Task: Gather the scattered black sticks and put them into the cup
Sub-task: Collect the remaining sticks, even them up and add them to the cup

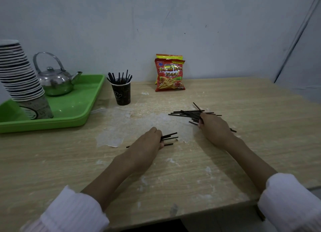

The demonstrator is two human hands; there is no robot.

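Note:
A dark paper cup [123, 94] stands on the wooden table [243, 144] just right of the green tray, with several black sticks [119, 78] upright in it. My left hand [147, 144] lies palm down at the table's middle, fingers closed on a few black sticks [169, 137] whose ends poke out to the right. My right hand [214, 129] rests on the near edge of a loose pile of black sticks [188, 113], fingertips curled onto them. Part of the pile is hidden under that hand.
A green tray [83, 108] at the left holds a metal kettle [55, 80] and a tilted stack of paper cups [20, 78]. Two red snack bags [169, 74] lean on the wall behind. The table's surface is scuffed with white patches.

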